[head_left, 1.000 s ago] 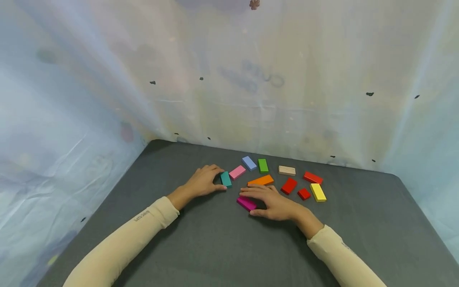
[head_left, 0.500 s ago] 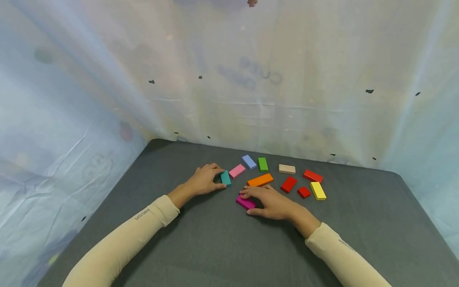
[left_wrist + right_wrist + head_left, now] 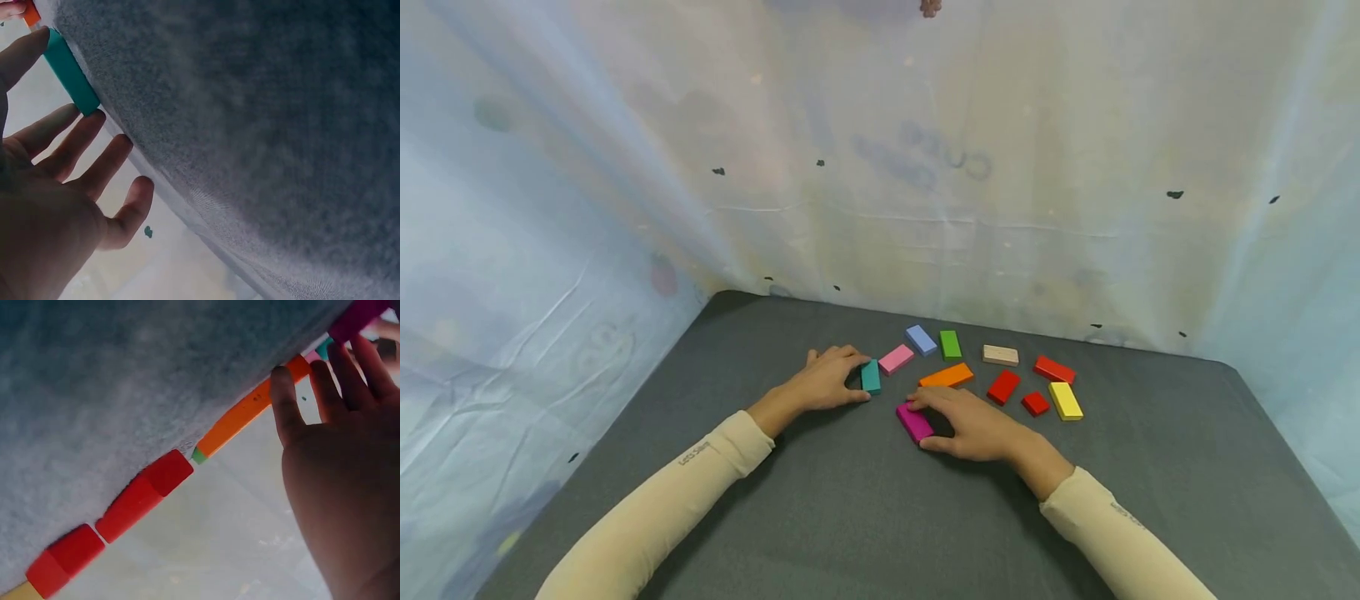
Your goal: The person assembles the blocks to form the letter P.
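In the head view my left hand (image 3: 827, 379) pinches a teal wooden block (image 3: 870, 377) lying flat on the dark cloth. The left wrist view has the teal block (image 3: 72, 74) between the thumb and the first fingertips, the other fingers spread. To the right and nearer me, my right hand (image 3: 973, 423) holds a magenta block (image 3: 914, 422) between thumb and fingertips. Only an end of the magenta block (image 3: 356, 320) shows in the right wrist view. Just beyond that hand lies an orange block (image 3: 946, 376); a pink block (image 3: 897, 359) is close to the teal one.
Behind are a light blue block (image 3: 921, 340), a green block (image 3: 951, 345) and a natural wood block (image 3: 1001, 356). Toward the right lie a red block (image 3: 1003, 387), a small red block (image 3: 1036, 404), another red block (image 3: 1054, 369) and a yellow block (image 3: 1065, 401). Pale sheeting (image 3: 880, 225) hangs behind the table.
Both held blocks have turned slightly in place: the teal one points more straight away from me, and the magenta one lies at a steeper slant. The other blocks have stayed put.
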The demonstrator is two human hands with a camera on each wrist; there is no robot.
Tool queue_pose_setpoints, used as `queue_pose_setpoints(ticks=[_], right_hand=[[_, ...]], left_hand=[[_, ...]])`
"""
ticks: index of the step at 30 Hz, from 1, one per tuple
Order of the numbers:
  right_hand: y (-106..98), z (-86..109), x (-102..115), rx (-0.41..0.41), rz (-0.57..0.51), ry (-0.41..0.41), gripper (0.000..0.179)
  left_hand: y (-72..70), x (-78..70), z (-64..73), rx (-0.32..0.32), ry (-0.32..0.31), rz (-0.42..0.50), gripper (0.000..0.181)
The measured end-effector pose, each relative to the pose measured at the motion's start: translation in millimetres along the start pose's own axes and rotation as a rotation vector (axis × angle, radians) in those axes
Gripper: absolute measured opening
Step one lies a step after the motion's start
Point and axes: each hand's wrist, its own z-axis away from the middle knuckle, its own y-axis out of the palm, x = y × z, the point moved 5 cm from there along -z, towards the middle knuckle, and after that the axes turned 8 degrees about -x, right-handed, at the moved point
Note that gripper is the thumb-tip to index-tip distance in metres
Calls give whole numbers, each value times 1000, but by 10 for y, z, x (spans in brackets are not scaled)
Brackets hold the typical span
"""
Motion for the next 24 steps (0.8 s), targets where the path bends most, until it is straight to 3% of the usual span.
queue_pose_setpoints(ticks=[11,18,24], right_hand=[[-9,20,-59,-17,-13,51,50],[58,76,-61,28,-25,49,51],[1,53,-60,-14,-7,47,51]], left_hand=[[-37,-42,37,-21,0,1,66],[32,-15,78,-6,0,37,61],[-66,-17,90,-64,-2,81,61]])
